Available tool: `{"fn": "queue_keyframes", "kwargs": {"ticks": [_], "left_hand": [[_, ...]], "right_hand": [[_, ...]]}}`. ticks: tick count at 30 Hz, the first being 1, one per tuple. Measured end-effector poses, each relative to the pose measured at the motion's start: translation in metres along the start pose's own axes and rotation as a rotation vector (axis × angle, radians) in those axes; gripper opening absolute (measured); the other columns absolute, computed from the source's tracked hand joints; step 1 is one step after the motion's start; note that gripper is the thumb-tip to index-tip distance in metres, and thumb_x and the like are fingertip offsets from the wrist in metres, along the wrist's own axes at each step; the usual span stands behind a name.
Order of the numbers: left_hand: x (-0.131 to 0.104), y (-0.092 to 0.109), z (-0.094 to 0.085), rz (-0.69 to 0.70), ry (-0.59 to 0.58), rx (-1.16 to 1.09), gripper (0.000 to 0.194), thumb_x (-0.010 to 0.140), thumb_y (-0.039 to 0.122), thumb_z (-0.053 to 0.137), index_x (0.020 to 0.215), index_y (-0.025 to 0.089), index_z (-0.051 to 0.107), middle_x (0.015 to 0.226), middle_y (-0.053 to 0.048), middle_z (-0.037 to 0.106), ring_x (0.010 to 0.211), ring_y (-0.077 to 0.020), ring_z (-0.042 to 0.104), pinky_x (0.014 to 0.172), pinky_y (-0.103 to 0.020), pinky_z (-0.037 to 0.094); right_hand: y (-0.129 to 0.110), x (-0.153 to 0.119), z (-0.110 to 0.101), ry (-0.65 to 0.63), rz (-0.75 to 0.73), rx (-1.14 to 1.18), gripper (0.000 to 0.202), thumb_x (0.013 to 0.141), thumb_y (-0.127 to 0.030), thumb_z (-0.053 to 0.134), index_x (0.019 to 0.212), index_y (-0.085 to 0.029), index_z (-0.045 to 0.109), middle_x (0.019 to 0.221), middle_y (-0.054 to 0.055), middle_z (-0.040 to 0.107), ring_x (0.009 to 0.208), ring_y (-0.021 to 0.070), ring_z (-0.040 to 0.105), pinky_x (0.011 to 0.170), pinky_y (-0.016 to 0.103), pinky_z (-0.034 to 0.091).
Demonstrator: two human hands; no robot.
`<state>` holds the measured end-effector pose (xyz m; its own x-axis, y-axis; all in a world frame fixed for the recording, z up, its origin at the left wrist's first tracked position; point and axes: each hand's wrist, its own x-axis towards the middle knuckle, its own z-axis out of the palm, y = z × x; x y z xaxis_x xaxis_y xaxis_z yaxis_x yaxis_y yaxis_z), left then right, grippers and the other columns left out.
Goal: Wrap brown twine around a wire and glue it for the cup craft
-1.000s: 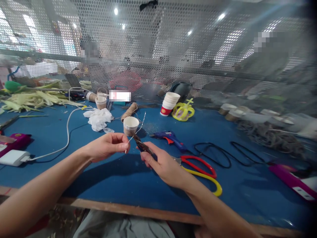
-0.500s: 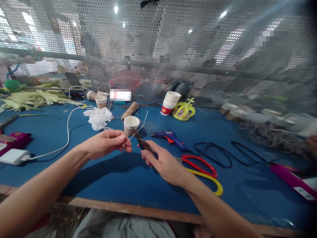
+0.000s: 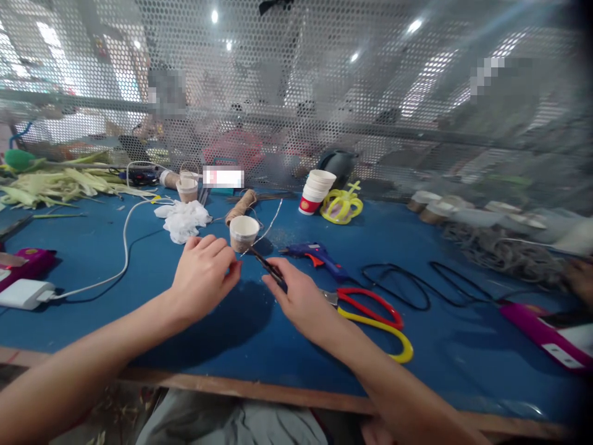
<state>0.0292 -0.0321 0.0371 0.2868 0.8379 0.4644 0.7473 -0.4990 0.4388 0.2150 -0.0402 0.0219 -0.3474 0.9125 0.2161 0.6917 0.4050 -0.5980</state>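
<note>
My right hand (image 3: 296, 293) grips dark-handled pliers (image 3: 267, 267), their jaws pointing up and left. A thin silvery wire (image 3: 273, 222) passes at the jaw tips and curves up to the right. To its left, my left hand (image 3: 206, 272) is closed, knuckles up, near the wire's lower end. Whatever its curled fingers hold is hidden. Just beyond both hands stands a white paper cup (image 3: 244, 233) wrapped in a tan band. A blue glue gun (image 3: 315, 253) and scissors with red and yellow handles (image 3: 370, 306) lie right of and beside my right hand.
Twine (image 3: 241, 207), white crumpled cloth (image 3: 183, 219), stacked cups (image 3: 317, 190) and a yellow crown-shaped piece (image 3: 341, 204) stand behind. Pale husks (image 3: 60, 182) lie far left, grey strands (image 3: 504, 253) far right. Cords and purple power strips (image 3: 546, 337) flank the blue table (image 3: 296, 371).
My left hand has turned from a fingertip pinch on the wire to a closed, knuckles-up pose. The pliers have rotated and sit slightly lower; the wire's free end leans further right.
</note>
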Motion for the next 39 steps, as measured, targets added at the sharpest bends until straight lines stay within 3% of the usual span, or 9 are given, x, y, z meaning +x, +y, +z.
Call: {"fn": "queue_keyframes", "kwargs": {"ticks": [6,10,13,18,20,27,31,35,39], "left_hand": [[0.005,-0.018,-0.001,-0.335,-0.423,-1.156,0.031,0.077,0.044,0.052,0.070,0.014,0.056,0.071,-0.004,0.057,0.068,-0.0137,0.050,0.066,-0.028,0.037],[0.004,-0.020,0.002,-0.373,-0.611,-1.478,0.030,0.067,0.041,0.065,0.069,0.015,0.050,0.065,0.000,0.050,0.065,-0.0118,0.048,0.063,-0.026,0.035],[0.002,-0.015,0.003,-0.272,-0.574,-1.301,0.029,0.072,0.042,0.058,0.066,0.016,0.045,0.061,0.002,0.043,0.061,-0.0115,0.042,0.061,-0.027,0.034],[-0.001,0.000,0.002,-0.080,-0.093,-0.189,0.017,0.077,0.024,0.047,0.062,0.017,0.044,0.067,-0.003,0.047,0.071,-0.0177,0.043,0.071,-0.035,0.033],[-0.001,0.003,0.001,-0.058,-0.012,-0.004,0.016,0.077,0.020,0.045,0.061,0.017,0.045,0.068,-0.004,0.049,0.074,-0.0195,0.044,0.073,-0.037,0.032],[0.003,-0.018,0.000,-0.251,-0.480,-1.125,0.027,0.077,0.042,0.053,0.078,0.015,0.055,0.072,-0.001,0.054,0.066,-0.0115,0.047,0.064,-0.026,0.036],[0.001,-0.022,0.007,-0.316,-0.634,-1.446,0.029,0.067,0.040,0.066,0.069,0.015,0.053,0.065,0.000,0.052,0.064,-0.0108,0.046,0.063,-0.026,0.033],[0.001,-0.019,0.006,-0.257,-0.629,-1.295,0.032,0.067,0.044,0.063,0.064,0.015,0.049,0.061,0.001,0.047,0.061,-0.0110,0.042,0.060,-0.026,0.032],[0.001,-0.009,0.002,-0.150,-0.293,-0.532,0.018,0.076,0.029,0.052,0.064,0.016,0.047,0.063,0.000,0.047,0.061,-0.0129,0.041,0.060,-0.027,0.032]], "right_hand": [[-0.005,-0.002,-0.012,-0.113,-0.006,0.193,0.027,0.089,-0.036,0.035,0.102,-0.016,0.048,0.078,0.004,0.058,0.068,0.0144,0.054,0.067,0.028,0.044],[-0.006,-0.003,-0.015,-0.157,-0.027,0.232,0.028,0.089,-0.037,0.034,0.102,-0.017,0.048,0.077,0.003,0.057,0.064,0.0124,0.051,0.065,0.026,0.043],[-0.006,-0.003,-0.013,-0.165,-0.036,0.217,0.029,0.089,-0.038,0.034,0.102,-0.017,0.048,0.082,0.004,0.058,0.071,0.0138,0.054,0.069,0.027,0.043],[-0.003,-0.001,-0.004,-0.046,-0.013,0.088,0.024,0.088,-0.034,0.039,0.100,-0.016,0.049,0.093,0.008,0.060,0.086,0.0188,0.056,0.076,0.031,0.041],[-0.003,0.000,-0.003,-0.009,0.006,0.061,0.022,0.087,-0.033,0.041,0.099,-0.016,0.050,0.095,0.009,0.061,0.088,0.0199,0.056,0.077,0.031,0.041],[-0.004,-0.002,-0.012,-0.163,0.020,0.271,0.026,0.089,-0.038,0.035,0.098,-0.017,0.047,0.074,0.002,0.055,0.063,0.0123,0.051,0.062,0.026,0.043],[-0.006,-0.004,-0.013,-0.214,-0.005,0.322,0.027,0.090,-0.039,0.034,0.098,-0.017,0.047,0.067,-0.001,0.050,0.059,0.0109,0.048,0.059,0.024,0.042],[-0.009,-0.005,-0.014,-0.225,-0.027,0.304,0.026,0.090,-0.038,0.033,0.100,-0.017,0.047,0.066,-0.001,0.050,0.059,0.0108,0.048,0.059,0.024,0.042],[-0.004,-0.002,-0.006,-0.092,-0.010,0.132,0.026,0.089,-0.036,0.037,0.101,-0.017,0.048,0.085,0.006,0.059,0.076,0.0164,0.056,0.072,0.031,0.044]]}}
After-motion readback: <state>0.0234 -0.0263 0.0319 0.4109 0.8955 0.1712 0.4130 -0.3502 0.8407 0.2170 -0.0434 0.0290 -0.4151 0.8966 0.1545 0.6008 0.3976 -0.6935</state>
